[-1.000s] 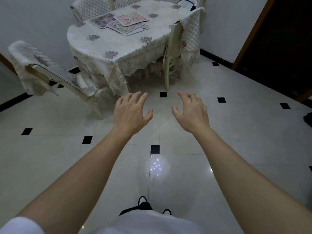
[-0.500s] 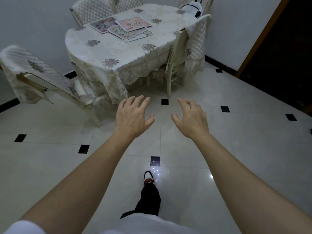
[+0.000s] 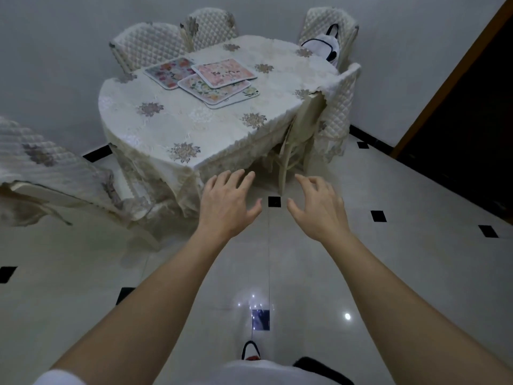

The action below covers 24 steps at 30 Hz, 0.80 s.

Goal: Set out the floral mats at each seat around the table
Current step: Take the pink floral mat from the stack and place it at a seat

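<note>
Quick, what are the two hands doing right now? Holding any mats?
Left hand: open, holding nothing.
Right hand: open, holding nothing.
The mats lie piled on the table.

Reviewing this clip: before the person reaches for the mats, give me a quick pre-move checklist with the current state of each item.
1. Both hands free: ok. The left hand and right hand are open and hold nothing.
2. Mats findable: ok. The floral mats lie overlapped in one pile on the far part of the table.
3. Mats within reach: not ok. Both hands are short of the table's near edge.
4. Mat count matches seats: cannot tell. The overlap hides the count.
5. Seats free: not ok. A white bag sits on the far right chair.
6. Floor path clear: ok.
</note>
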{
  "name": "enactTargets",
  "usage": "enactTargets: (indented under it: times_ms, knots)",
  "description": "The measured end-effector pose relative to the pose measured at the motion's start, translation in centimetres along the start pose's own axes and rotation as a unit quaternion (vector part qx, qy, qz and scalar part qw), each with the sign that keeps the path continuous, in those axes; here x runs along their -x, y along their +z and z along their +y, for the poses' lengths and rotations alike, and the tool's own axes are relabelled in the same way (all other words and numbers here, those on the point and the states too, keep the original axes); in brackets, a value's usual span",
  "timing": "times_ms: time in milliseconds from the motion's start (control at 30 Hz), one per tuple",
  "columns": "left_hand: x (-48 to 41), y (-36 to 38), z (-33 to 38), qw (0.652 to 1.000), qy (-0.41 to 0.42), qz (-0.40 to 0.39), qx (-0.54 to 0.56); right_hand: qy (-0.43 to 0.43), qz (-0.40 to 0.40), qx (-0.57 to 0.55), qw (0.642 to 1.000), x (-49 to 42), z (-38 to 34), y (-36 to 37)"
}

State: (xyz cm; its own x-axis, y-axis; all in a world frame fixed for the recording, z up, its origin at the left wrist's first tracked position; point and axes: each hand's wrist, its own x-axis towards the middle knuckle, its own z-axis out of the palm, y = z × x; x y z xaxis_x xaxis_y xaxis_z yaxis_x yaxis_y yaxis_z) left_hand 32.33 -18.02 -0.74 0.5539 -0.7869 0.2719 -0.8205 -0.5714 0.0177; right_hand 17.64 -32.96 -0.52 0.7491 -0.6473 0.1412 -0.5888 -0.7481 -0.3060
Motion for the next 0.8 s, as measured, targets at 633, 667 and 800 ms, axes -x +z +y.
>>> enactTargets:
  times_ms: [633, 667, 800]
  knots:
    - [-26.2, 7.2, -2.0, 1.0, 0.0, -0.005, -0.013, -0.02, -0.006, -0.011, 1.0, -26.3, 6.3, 4.1]
    - [-28.3, 7.3, -2.0, 1.0, -0.002, -0.001, -0.013, -0.024, -0.004, -0.014, 1.0, -28.3, 6.9, 4.0]
    - [-35.8, 8.4, -1.4, 1.0, -0.026, 0.002, 0.0, -0.034, 0.006, -0.031, 0.999, -36.1, 9.3, 3.1]
